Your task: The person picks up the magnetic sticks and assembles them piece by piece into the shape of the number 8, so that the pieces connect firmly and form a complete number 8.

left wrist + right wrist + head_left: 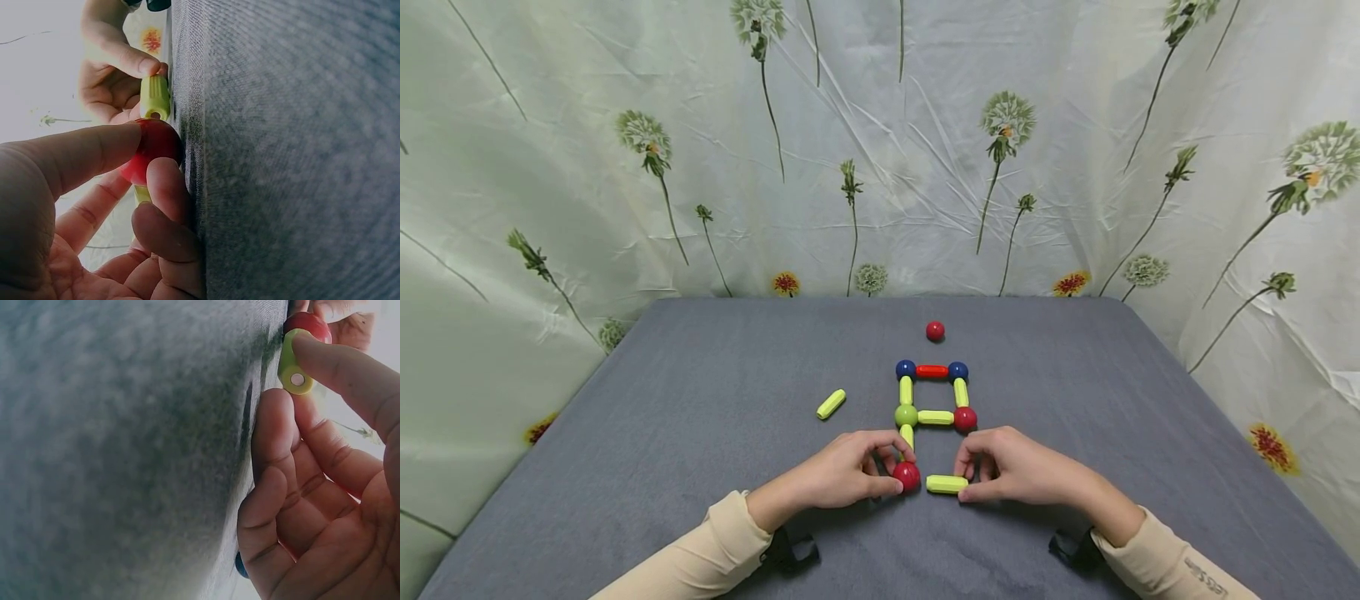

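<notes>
My left hand (pixel 856 471) pinches a red ball (pixel 906 477) between thumb and fingers at the near end of a ball-and-rod figure. From that ball a yellow-green rod (pixel 907 437) runs back to a green ball (pixel 906 416). In my right hand (pixel 1021 468), thumb and fingertips grip another yellow-green rod (pixel 946 484), lying sideways with one end pointing at the red ball. A silvery disc shows in that rod's other end in the right wrist view. In the head view a small gap separates rod and ball.
Behind the hands, blue balls (pixel 906 370), a red rod (pixel 932 372), yellow-green rods and a red ball (pixel 966 419) form a square with the green ball. A loose yellow-green rod (pixel 831 404) lies left, a loose red ball (pixel 935 332) farther back. A flowered curtain (pixel 910 167) borders the grey table (pixel 737 358).
</notes>
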`<state>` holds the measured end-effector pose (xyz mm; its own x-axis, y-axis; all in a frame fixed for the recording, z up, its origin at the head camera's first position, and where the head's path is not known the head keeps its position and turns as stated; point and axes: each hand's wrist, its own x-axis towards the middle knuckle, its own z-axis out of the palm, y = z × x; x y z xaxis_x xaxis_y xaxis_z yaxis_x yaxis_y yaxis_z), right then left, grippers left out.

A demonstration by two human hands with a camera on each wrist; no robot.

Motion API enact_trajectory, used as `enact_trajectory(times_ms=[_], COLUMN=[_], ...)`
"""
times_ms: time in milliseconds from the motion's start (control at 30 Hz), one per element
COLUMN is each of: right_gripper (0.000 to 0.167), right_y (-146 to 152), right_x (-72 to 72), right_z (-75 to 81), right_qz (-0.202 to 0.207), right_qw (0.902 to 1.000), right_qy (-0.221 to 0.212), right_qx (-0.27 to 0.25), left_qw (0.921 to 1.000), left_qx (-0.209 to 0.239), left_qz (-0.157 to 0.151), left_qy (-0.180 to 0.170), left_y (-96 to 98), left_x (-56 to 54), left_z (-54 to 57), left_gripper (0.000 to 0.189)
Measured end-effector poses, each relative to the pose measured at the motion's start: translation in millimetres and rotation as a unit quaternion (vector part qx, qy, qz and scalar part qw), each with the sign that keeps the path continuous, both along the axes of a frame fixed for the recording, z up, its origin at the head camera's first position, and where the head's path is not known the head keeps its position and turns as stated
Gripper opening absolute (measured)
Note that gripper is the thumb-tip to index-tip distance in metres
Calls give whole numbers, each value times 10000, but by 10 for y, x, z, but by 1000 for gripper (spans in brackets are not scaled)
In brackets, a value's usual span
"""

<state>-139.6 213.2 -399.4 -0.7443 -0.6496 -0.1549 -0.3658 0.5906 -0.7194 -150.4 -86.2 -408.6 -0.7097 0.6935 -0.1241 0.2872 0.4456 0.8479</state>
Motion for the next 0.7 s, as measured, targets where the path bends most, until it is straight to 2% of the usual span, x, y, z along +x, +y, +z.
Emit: enact_trajectory(times_ms=[700], right_gripper=[19], right_y=[-54], right_x=[-19], right_z=[-8], right_qz=[125], right_qw=[9998], right_qy=[18], right_qx=[-171], left_qw=[9999], left_qx=[98], left_qz=[2], left_qy=[-78], left_y=[2], left_x=[-3], left_z=[-14], left_gripper=[27])
